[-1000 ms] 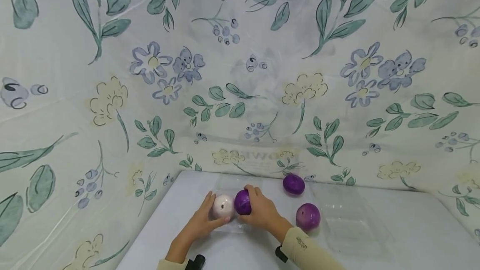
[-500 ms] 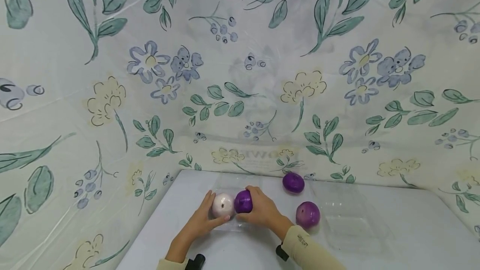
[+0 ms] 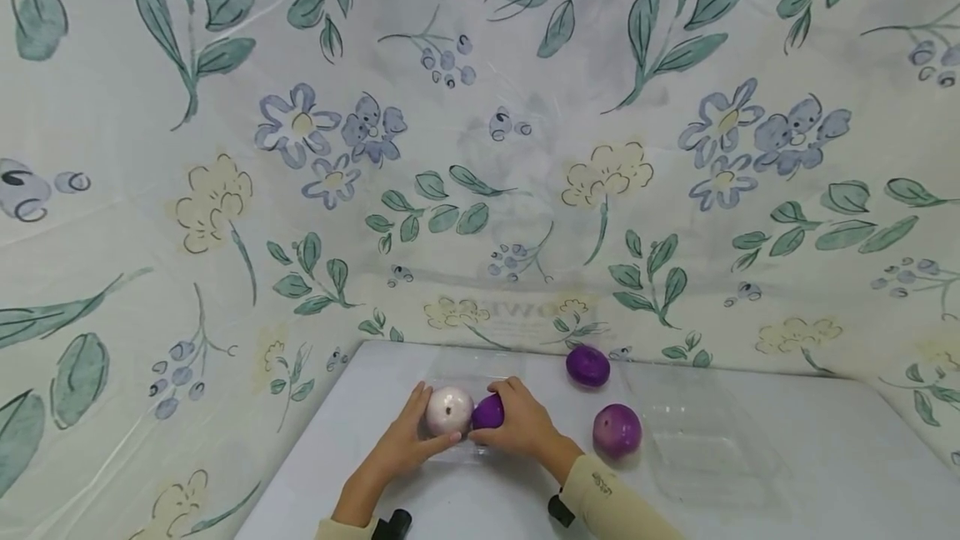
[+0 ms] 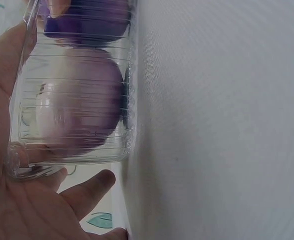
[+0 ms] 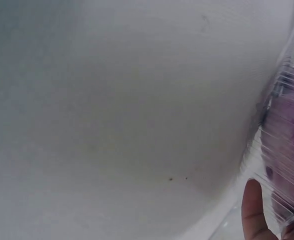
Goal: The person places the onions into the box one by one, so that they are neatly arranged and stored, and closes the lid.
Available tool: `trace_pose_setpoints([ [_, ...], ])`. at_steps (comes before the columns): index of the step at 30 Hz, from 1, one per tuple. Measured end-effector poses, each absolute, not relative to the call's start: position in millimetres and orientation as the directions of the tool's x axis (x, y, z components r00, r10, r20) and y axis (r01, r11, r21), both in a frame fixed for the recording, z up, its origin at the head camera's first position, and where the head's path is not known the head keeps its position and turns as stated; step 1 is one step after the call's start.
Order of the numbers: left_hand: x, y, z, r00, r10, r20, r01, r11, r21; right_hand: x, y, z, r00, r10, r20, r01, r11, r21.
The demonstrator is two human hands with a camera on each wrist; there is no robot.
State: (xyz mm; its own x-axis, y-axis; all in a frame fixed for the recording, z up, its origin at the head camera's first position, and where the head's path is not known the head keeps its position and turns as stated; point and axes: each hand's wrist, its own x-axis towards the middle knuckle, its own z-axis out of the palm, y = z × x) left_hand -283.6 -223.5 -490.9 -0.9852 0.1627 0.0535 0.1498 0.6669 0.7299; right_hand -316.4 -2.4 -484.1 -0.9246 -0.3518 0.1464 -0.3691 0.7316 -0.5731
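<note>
From where I stand, the left hand [image 3: 401, 438] grips one end of a clear box [image 4: 82, 160] around a pale ball [image 3: 449, 411]. At that ball's three o'clock, the right hand [image 3: 527, 425] grips a purple ball [image 3: 488, 413] inside the box. Two loose balls, one [image 3: 587, 367] at two o'clock, another [image 3: 617, 432] at three, rest on the table [image 3: 450, 511].

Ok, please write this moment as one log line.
left hand: around pale sphere; right hand: grips purple sphere; both spheres: in clear tray
</note>
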Motion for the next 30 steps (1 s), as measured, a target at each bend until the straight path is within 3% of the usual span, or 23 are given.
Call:
trace_pose_setpoints([
  [18, -284.0, -224.4, -491.6, -0.985, 0.162, 0.055, 0.150, 0.666, 0.731, -316.4, -4.8, -486.0, -0.922, -0.362, 0.139, -0.379, 0.762, -0.526],
  [30, -284.4, -223.8, -491.5, -0.986, 0.161, 0.051, 0.146, 0.664, 0.733, -313.9, -5.7, -489.0, -0.924, -0.352, 0.153, -0.371, 0.721, -0.586],
])
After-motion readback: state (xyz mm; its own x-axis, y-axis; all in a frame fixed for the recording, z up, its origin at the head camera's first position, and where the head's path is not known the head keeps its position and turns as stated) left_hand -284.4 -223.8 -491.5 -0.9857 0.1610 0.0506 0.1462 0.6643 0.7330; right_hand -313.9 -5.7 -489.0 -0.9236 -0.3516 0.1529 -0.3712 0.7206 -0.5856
